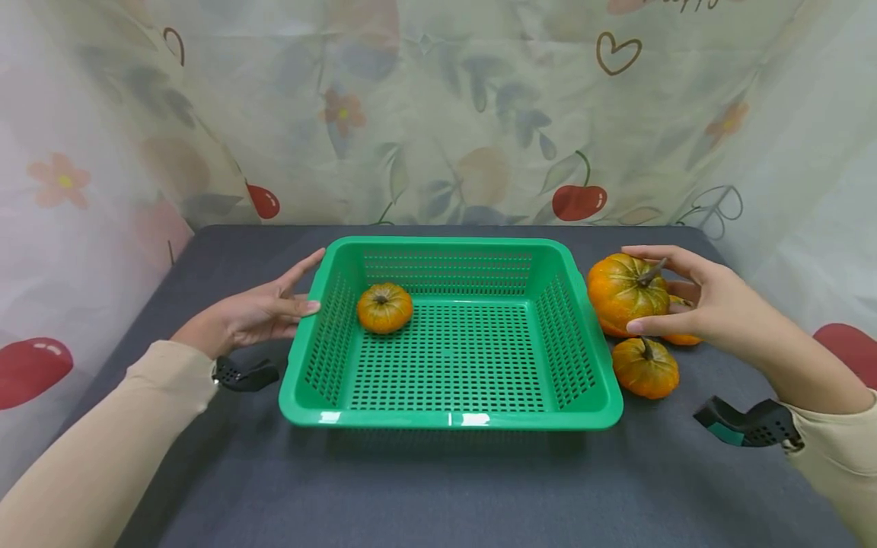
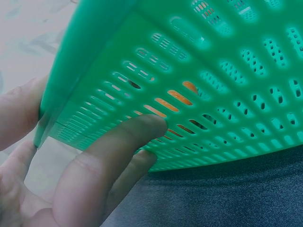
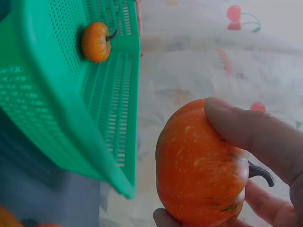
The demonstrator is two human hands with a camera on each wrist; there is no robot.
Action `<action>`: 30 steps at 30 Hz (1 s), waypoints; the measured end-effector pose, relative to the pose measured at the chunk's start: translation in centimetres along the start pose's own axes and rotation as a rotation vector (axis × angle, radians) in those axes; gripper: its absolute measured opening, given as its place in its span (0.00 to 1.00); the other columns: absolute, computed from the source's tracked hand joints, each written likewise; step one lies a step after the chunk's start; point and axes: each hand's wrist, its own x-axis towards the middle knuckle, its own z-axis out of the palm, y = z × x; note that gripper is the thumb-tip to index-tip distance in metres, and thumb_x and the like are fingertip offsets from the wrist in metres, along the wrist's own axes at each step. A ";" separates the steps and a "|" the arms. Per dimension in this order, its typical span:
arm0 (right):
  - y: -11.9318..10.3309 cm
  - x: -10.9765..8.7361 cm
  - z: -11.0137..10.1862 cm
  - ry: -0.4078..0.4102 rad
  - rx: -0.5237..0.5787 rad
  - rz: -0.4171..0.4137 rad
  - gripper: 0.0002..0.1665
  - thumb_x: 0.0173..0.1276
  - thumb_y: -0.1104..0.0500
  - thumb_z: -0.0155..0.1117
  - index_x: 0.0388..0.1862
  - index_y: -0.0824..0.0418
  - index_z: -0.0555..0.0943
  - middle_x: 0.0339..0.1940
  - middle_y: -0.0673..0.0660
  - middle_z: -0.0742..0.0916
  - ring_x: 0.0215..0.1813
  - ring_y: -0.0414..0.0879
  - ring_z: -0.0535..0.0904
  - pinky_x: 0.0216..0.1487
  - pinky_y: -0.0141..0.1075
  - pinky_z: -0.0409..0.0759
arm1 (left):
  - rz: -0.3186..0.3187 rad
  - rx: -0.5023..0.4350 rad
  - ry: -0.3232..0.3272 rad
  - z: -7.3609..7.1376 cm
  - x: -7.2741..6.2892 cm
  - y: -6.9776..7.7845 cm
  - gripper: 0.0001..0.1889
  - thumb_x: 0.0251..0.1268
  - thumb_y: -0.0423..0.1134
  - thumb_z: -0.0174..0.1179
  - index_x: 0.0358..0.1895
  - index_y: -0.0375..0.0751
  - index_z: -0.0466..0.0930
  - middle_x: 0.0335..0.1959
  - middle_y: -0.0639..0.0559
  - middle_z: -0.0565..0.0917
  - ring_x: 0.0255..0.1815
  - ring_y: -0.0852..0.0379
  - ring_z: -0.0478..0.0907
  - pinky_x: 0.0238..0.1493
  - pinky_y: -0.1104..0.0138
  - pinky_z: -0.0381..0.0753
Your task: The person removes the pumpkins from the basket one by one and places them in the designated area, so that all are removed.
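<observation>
At the left side of the green plastic basket point(image 1: 448, 419), my left hand point(image 1: 263, 310) holds the rim. The thumb lies over the edge, and other fingers point(image 2: 111, 161) rest against the slotted outer wall in the left wrist view. One small orange pumpkin point(image 1: 384, 308) sits inside the basket, toward its left end. Right of the basket, my right hand point(image 1: 706, 293) grips a larger orange pumpkin point(image 1: 620, 293) between thumb and fingers. Its dark curved stem point(image 3: 261, 173) points toward the palm in the right wrist view.
Beside the basket's right wall, a small pumpkin point(image 1: 646, 368) lies on the dark grey tabletop point(image 1: 445, 495). Another pumpkin point(image 1: 683, 337) shows partly behind my right hand. A patterned curtain point(image 1: 438, 114) hangs along the back and both sides.
</observation>
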 end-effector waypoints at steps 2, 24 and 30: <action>0.8 -0.5 -0.2 0.021 0.000 0.003 0.46 0.60 0.60 0.73 0.72 0.40 0.62 0.70 0.47 0.65 0.67 0.42 0.71 0.45 0.21 0.80 | -0.001 0.000 0.002 0.0 0.0 0.1 0.50 0.72 0.29 0.52 0.74 0.81 0.29 0.77 0.34 0.46 0.53 0.49 0.82 0.55 0.52 0.82; 7.9 -4.2 -0.6 0.193 -0.037 0.094 0.50 0.65 0.57 0.69 0.78 0.43 0.52 0.79 0.58 0.52 0.64 0.49 0.72 0.37 0.15 0.74 | -0.003 -0.012 0.025 0.2 -0.1 0.1 0.50 0.71 0.28 0.53 0.74 0.81 0.29 0.77 0.34 0.47 0.52 0.49 0.83 0.54 0.52 0.82; 10.3 -4.8 -0.7 0.231 -0.037 0.152 0.52 0.64 0.52 0.69 0.79 0.46 0.50 0.81 0.53 0.48 0.69 0.79 0.54 0.35 0.11 0.69 | -0.002 -0.010 0.018 0.2 -0.2 0.2 0.50 0.72 0.28 0.52 0.74 0.80 0.28 0.77 0.34 0.46 0.53 0.49 0.83 0.54 0.52 0.82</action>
